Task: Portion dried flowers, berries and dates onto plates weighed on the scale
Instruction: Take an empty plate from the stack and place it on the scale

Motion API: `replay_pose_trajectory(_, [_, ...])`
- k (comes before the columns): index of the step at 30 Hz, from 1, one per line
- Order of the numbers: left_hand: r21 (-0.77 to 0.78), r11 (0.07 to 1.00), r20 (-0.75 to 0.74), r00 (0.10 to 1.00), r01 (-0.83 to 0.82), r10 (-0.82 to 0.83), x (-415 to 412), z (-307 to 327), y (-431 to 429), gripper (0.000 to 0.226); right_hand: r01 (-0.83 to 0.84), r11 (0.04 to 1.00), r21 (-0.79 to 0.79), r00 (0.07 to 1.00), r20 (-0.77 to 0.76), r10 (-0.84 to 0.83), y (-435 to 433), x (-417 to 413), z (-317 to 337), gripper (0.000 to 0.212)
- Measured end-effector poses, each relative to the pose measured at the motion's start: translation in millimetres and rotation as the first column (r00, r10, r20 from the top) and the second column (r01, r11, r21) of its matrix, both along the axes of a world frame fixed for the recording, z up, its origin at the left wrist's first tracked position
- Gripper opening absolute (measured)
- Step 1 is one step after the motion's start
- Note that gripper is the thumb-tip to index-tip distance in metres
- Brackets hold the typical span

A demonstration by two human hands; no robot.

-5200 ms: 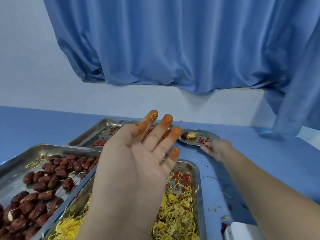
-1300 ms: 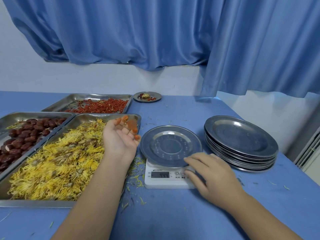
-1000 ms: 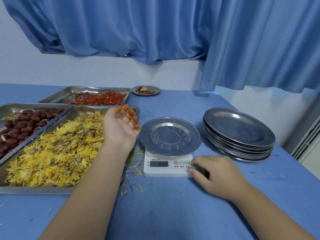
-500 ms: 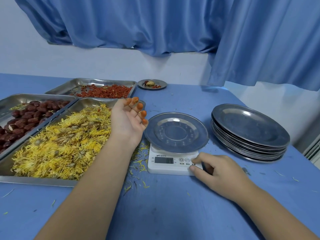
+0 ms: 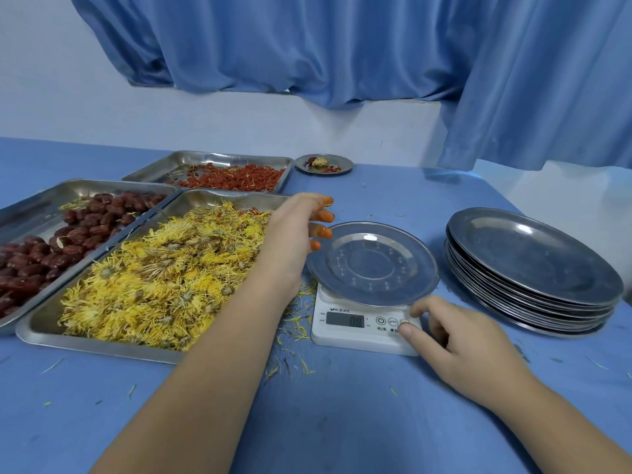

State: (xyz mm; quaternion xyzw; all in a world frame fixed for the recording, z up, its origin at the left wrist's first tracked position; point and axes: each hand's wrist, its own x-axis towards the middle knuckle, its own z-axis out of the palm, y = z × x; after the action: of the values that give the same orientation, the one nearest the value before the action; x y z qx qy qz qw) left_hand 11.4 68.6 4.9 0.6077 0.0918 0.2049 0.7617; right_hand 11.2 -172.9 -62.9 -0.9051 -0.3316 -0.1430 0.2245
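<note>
An empty steel plate (image 5: 372, 263) rests on a white scale (image 5: 362, 328) whose display reads zeros. My right hand (image 5: 458, 350) lies beside the scale with its thumb on a button at the scale's right front corner. My left hand (image 5: 297, 230) hovers, fingers apart and tips stained orange, between the tray of yellow dried flowers (image 5: 160, 271) and the plate, holding nothing. A tray of dark red dates (image 5: 61, 230) sits at the left, a tray of red berries (image 5: 232, 176) behind. A small filled plate (image 5: 324, 163) stands at the back.
A stack of several empty steel plates (image 5: 533, 268) sits right of the scale. Yellow petal bits are scattered on the blue table (image 5: 342, 422) around the scale. A wall and blue curtain (image 5: 342, 46) close off the far side.
The scale display changed from a weight reading to zeros while my right thumb stayed on the button. My left hand turned palm-down and drifted toward the plate's left rim.
</note>
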Motion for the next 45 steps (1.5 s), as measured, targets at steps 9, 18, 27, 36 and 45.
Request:
replay_pose_trajectory(9, [0.47, 0.875, -0.025, 0.993, 0.115, -0.117, -20.5, 10.6, -5.6, 0.018, 0.007, 0.999, 0.042, 0.982, 0.186, -0.015, 1.6, -10.3, 5.5, 0.048])
replay_pose_trajectory(18, [0.892, 0.443, -0.161, 0.978, 0.086, 0.135, -47.0, 62.6, 90.6, 0.013, -0.179, 0.964, 0.198, 0.905, 0.418, 0.082, 38.4, -9.3, 36.5, 0.038])
replay_pose_trajectory(27, [0.916, 0.119, -0.392, 0.789, 0.384, 0.473, -38.7, 26.3, 181.9, 0.043, -0.112, 0.965, 0.236, 0.958, 0.282, 0.042, 37.9, -0.4, 15.4, 0.05])
replay_pose_trajectory(36, [0.973, 0.188, -0.214, 0.834, 0.135, 0.509, -34.7, 17.8, 194.4, 0.033, -0.073, 0.935, 0.346, 0.988, 0.153, 0.021, 26.7, 11.3, 20.3, 0.059])
replay_pose_trajectory(45, [0.735, 0.678, -0.225, 0.937, -0.016, 0.267, -56.7, 42.1, 164.2, 0.026, -0.079, 0.888, 0.453, 0.994, 0.101, 0.037, 24.0, 9.7, 20.0, 0.055])
